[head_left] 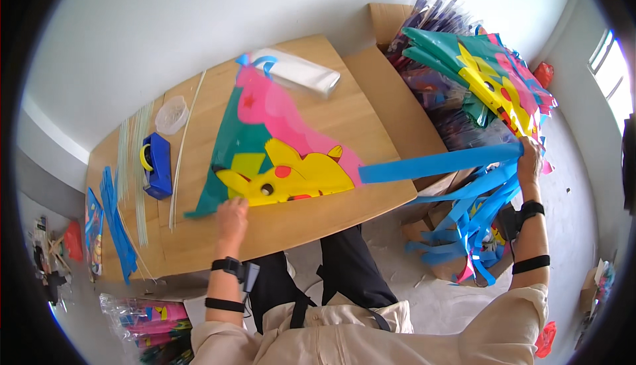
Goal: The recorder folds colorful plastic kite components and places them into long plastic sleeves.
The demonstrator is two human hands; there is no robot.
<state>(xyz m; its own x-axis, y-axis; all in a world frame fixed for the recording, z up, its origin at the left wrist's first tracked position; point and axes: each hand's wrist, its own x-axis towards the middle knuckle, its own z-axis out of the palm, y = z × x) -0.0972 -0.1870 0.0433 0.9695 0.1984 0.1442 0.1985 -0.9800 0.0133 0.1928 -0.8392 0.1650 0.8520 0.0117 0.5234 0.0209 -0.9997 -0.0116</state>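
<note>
The wooden desk (361,123) is the largest thing here, its broad top carrying the triangular printed sheet, apparently because it lets the sheet lie spread out. Against its right side stands an open cardboard box (391,90), packed with wrapped bundles. The triangular printed sheet (281,143), green, pink and yellow, lies near the middle of the desk with its long edge toward the person. A stack of printed sheets (497,80) rests over the box, seemingly within easy reach. The blue band (440,163) runs from the sheet's right corner to the right hand (529,161), whose fingers are closed on its far end, probably to draw it straight. Below it hang loose blue strips (474,232). The left hand (232,220), fingers gathered, is at the sheet's near edge, perhaps steadying it; whether it pinches or only presses, one cannot tell. A white packet (298,72) lies by the top tip. Farther left sit the blue tape dispenser (158,173), a smaller clear bowl (172,114) and, slimmest, thin rods (141,212), laid lengthwise, presumably for tidiness.
</note>
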